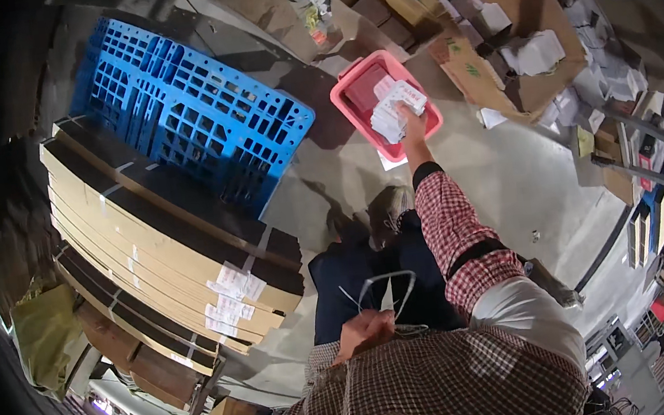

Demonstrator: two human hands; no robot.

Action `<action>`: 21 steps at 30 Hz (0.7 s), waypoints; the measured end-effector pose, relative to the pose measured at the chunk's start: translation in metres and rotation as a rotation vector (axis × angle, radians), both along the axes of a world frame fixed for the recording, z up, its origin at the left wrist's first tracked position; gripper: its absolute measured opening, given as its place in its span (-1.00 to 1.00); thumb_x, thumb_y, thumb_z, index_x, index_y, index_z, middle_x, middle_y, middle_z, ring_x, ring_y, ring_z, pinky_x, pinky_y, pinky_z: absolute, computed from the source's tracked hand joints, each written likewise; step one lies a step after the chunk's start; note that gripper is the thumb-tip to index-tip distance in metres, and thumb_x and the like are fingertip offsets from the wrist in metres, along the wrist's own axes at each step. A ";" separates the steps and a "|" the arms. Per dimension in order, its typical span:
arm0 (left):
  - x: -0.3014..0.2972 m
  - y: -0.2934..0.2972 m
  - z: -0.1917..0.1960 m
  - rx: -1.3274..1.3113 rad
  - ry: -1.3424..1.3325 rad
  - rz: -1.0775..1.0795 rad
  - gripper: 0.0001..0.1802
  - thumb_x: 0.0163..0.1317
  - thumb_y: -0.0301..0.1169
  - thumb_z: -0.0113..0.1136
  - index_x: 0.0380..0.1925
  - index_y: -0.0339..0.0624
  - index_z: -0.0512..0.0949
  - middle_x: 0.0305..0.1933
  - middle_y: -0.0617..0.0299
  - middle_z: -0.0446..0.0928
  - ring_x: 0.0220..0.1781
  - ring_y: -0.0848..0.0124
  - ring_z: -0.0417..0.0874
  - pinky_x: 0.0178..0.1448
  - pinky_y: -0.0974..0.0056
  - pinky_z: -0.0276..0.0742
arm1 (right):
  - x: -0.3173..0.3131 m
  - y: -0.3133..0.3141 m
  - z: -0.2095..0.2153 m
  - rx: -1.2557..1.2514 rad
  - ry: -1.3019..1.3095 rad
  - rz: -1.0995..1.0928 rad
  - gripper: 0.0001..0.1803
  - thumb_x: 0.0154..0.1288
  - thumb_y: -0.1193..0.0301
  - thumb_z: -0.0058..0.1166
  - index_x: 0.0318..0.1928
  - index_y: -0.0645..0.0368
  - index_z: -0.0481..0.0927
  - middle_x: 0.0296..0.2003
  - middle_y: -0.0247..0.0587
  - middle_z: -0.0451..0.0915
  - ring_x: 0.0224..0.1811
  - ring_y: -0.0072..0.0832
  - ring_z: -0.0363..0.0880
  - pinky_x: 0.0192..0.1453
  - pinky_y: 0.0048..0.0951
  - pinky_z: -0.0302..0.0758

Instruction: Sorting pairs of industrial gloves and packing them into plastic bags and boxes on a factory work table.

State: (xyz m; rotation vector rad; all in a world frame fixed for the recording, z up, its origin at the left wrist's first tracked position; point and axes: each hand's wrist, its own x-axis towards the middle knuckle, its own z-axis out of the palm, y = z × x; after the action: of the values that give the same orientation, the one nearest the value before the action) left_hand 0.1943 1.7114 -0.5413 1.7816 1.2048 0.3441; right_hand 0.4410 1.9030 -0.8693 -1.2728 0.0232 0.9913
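Note:
My right hand (pixel 413 124) reaches forward into a pink plastic basin (pixel 433 124) on the floor. Its fingers close on a loose stack of white printed paper slips (pixel 388 120). Beneath the slips, a dark red flat piece (pixel 367 84) lies in the basin's far part. Close to my waist, my left hand (pixel 364 332) is curled closed; what it holds, if anything, is hidden. A thin whitish loop (pixel 390 277), like a cord or a glasses frame, shows just beyond its knuckles.
A blue plastic pallet (pixel 193 88) is at the far left, beside stacked flat cardboard (pixel 128 232) with dark strips. Open cardboard boxes (pixel 490 76) holding white paper and small boxes stand at the far right. Metal rack rails (pixel 650 168) run along the right side. A white sheet sticks out beneath the basin.

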 end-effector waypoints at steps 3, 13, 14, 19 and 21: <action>0.000 0.008 -0.005 -0.019 -0.045 -0.018 -0.82 -0.14 -0.53 0.17 -0.45 -0.18 0.46 -0.64 0.16 0.44 -0.62 0.25 0.51 -0.58 0.25 0.46 | 0.007 -0.001 -0.018 -0.174 0.107 0.179 -0.45 -0.12 0.42 0.27 -0.06 0.31 0.41 -0.24 -0.18 0.53 -0.23 -0.38 0.55 -0.20 -0.41 0.49; -0.013 -0.021 0.048 -0.109 0.026 -0.013 -0.88 -0.02 -0.47 0.12 -0.43 -0.19 0.46 -0.52 0.11 0.48 -0.51 0.13 0.53 -0.44 0.20 0.46 | -0.031 -0.076 0.178 -0.574 -0.668 0.786 -0.35 -0.14 0.19 0.14 0.01 0.18 0.32 -0.18 0.13 0.49 -0.09 -0.03 0.46 -0.07 -0.20 0.40; -0.012 -0.021 0.057 -0.101 0.015 -0.014 -0.89 0.02 -0.45 0.10 -0.42 -0.21 0.46 -0.48 0.09 0.50 -0.47 0.10 0.54 -0.42 0.18 0.46 | -0.026 -0.104 0.207 -0.503 -0.768 0.774 -0.45 -0.10 0.22 0.12 -0.05 0.17 0.36 -0.22 0.09 0.50 -0.10 -0.06 0.46 -0.07 -0.24 0.40; -0.013 -0.015 0.148 -0.177 0.089 -0.196 -0.78 0.17 -0.25 -0.02 -0.43 -0.19 0.46 -0.48 -0.05 0.51 -0.41 0.01 0.54 -0.38 0.07 0.43 | 0.014 -0.307 0.336 -0.317 -1.140 1.148 -0.69 0.06 0.44 0.08 -0.13 0.18 0.47 -0.21 -0.19 0.51 -0.19 -0.36 0.49 -0.16 -0.34 0.44; 0.005 -0.002 0.183 -0.113 0.098 -0.353 -0.77 0.17 -0.25 -0.04 -0.41 -0.18 0.46 -0.49 -0.05 0.50 -0.41 0.00 0.54 -0.38 0.05 0.43 | 0.002 -0.385 0.443 -0.435 0.055 0.276 -0.78 0.05 0.44 0.04 -0.29 0.32 0.51 -0.41 -0.17 0.55 -0.47 -0.47 0.51 -0.39 -0.52 0.44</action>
State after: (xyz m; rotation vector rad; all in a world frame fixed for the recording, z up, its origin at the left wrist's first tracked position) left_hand 0.1995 1.7095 -0.3580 1.8858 0.9314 -0.0157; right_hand 0.4428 1.5183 -0.4260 -1.6759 0.1136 1.3059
